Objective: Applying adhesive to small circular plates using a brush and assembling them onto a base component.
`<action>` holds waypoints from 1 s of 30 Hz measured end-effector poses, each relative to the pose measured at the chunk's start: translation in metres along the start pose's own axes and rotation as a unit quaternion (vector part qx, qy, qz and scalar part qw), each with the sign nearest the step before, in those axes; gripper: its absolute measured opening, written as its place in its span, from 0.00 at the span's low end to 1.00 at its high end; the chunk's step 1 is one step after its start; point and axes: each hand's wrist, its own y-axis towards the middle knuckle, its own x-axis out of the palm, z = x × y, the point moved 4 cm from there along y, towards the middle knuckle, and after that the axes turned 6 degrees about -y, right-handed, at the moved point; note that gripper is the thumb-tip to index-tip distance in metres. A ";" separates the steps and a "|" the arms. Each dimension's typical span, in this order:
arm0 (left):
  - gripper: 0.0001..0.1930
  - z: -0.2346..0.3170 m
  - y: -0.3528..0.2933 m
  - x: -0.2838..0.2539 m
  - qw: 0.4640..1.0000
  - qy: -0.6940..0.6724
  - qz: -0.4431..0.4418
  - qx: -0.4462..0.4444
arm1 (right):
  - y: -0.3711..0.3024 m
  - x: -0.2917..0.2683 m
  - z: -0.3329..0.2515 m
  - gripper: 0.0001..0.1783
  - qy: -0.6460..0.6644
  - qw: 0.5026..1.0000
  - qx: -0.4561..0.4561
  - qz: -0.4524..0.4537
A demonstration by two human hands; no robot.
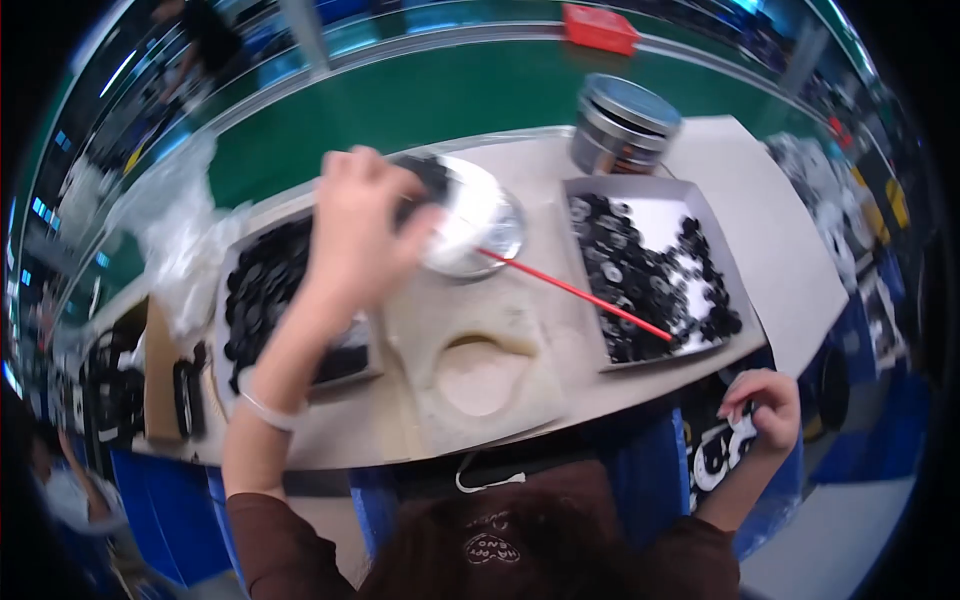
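Observation:
My left hand (pixel 365 225), blurred by motion, is raised over the table between the left tray and a round white dish (pixel 465 215). Its fingers are closed on a black round part (pixel 425 180), also smeared, at the dish's far left edge. A thin red stick (pixel 580 292) reaches from the dish across to the right tray. Nearer to me lies a pale block (pixel 430 400) with a round recess. My right hand (pixel 768 405) hangs beyond the table's right front edge, fingers curled; what they hold, if anything, is hidden.
An open tray (pixel 232 290) of black round parts stands on the left. A white tray (pixel 735 255) of small black parts is on the right, with a metal tin (pixel 625 125) behind it. Clear plastic bags (pixel 170 230) lie far left; a red bin (pixel 600 28) stands beyond.

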 end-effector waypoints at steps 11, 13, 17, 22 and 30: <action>0.16 -0.193 0.073 0.079 0.937 0.319 -0.066 -0.128 | -0.213 -0.044 0.184 0.16 -0.020 0.782 0.586 0.212; 0.16 -0.211 0.079 0.091 0.909 0.396 -0.065 -0.109 | -0.248 -0.046 0.223 0.13 0.001 0.731 0.615 0.297; 0.18 -0.273 0.082 0.096 0.886 0.369 -0.127 -0.252 | -0.254 -0.041 0.275 0.14 0.041 0.690 0.615 0.380; 0.19 -0.252 0.086 0.080 0.929 0.279 -0.059 -0.236 | -0.242 -0.066 0.310 0.12 0.181 0.644 0.520 0.531; 0.20 -0.250 0.029 -0.026 0.992 0.058 0.034 -0.104 | -0.235 -0.131 0.387 0.18 0.435 0.468 0.158 0.753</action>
